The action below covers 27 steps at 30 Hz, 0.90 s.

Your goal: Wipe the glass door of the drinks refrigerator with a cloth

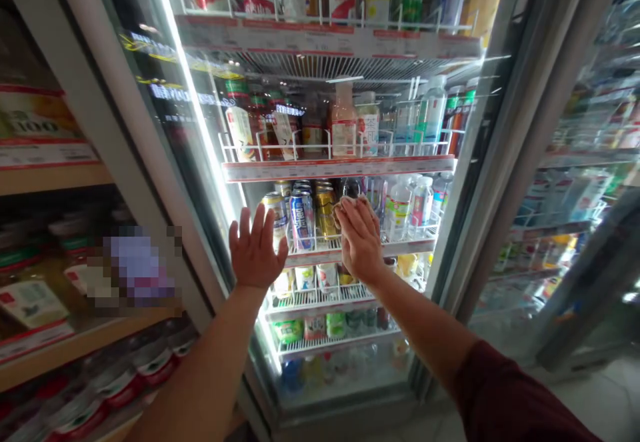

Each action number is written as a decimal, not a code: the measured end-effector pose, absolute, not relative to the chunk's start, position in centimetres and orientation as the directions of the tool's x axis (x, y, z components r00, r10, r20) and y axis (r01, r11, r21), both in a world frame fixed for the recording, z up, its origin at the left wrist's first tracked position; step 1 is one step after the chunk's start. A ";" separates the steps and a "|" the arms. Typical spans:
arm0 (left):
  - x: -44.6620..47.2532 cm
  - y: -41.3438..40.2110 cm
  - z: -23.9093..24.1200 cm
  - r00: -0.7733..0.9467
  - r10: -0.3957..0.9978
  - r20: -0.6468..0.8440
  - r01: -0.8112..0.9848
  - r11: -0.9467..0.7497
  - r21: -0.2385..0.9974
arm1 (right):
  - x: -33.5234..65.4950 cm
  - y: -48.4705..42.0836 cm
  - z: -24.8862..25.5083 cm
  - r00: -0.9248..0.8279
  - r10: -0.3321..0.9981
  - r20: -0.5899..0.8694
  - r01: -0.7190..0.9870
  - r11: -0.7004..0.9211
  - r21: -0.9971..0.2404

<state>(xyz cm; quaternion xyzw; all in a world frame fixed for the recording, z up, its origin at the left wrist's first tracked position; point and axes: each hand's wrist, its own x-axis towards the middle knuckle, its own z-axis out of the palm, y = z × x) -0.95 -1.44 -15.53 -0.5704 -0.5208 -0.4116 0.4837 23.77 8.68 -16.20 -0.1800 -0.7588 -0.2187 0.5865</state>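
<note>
My left hand point(257, 249) lies flat on the glass door point(320, 372) of a lit drinks cooler, its fingers spread and nothing in it. To the right, my right hand point(359, 235) presses against the same glass with its fingers close together. A crumpled brownish cloth point(337, 215) shows at the edge of its fingertips; most of it is hidden under the hand. Through the glass, between the hands, stand a blue can point(302, 219) and a gold can point(326, 212).
Bottles and cans fill several wire shelves point(340, 169) behind the glass. A bright light strip point(193, 99) runs down the door's left side. At left is a wooden shelf point(100, 342) with bottles. Another glass-fronted cooler point(565, 229) stands at right.
</note>
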 end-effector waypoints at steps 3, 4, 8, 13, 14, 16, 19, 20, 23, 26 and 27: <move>-0.9 -1.5 -15.5 0.065 0.231 0.971 0.998 -0.033 -0.058 | 22.1 7.9 -17.6 -0.298 0.021 0.954 0.524 0.840 0.145; -0.9 -1.5 -15.5 0.055 0.234 0.971 0.998 -0.037 -0.048 | 21.6 7.4 -18.4 -0.348 0.001 0.937 0.502 0.845 0.185; -0.9 -1.4 -15.6 0.065 0.224 0.973 0.998 -0.008 -0.065 | 20.6 6.0 -19.0 -0.438 -0.075 0.896 0.414 0.867 0.276; -1.1 -1.3 -15.7 0.079 0.218 0.973 0.996 0.026 -0.086 | 20.7 6.6 -14.7 -0.186 0.044 0.982 0.492 0.869 0.055; -1.2 -1.3 -15.7 0.092 0.216 0.972 0.994 0.030 -0.101 | 20.5 6.7 -14.4 -0.159 0.058 0.986 0.503 0.864 0.031; -1.2 -1.4 -15.4 0.114 0.213 0.970 0.992 0.033 -0.123 | 20.1 6.5 -14.6 -0.201 0.050 0.978 0.497 0.866 0.058; -0.5 -1.9 -15.1 0.122 0.205 0.971 0.992 0.018 -0.129 | 19.1 5.6 -16.7 -0.363 0.036 0.931 0.450 0.882 0.141; 0.0 -2.2 -15.0 0.130 0.197 0.972 0.991 -0.004 -0.132 | 18.7 5.3 -17.5 -0.397 0.044 0.917 0.441 0.885 0.148; 2.6 -3.0 -15.5 0.227 0.178 0.957 0.965 -0.170 -0.198 | 17.8 5.0 -18.9 -0.428 0.092 0.899 0.428 0.897 0.112; 5.7 -3.2 -16.2 0.342 0.234 0.910 0.902 -0.352 -0.249 | 18.0 5.2 -18.9 -0.466 0.073 0.882 0.317 0.944 0.089; 6.6 -3.0 -16.4 0.359 0.257 0.897 0.893 -0.376 -0.249 | 18.5 5.4 -18.9 -0.476 0.047 0.878 0.263 0.961 0.090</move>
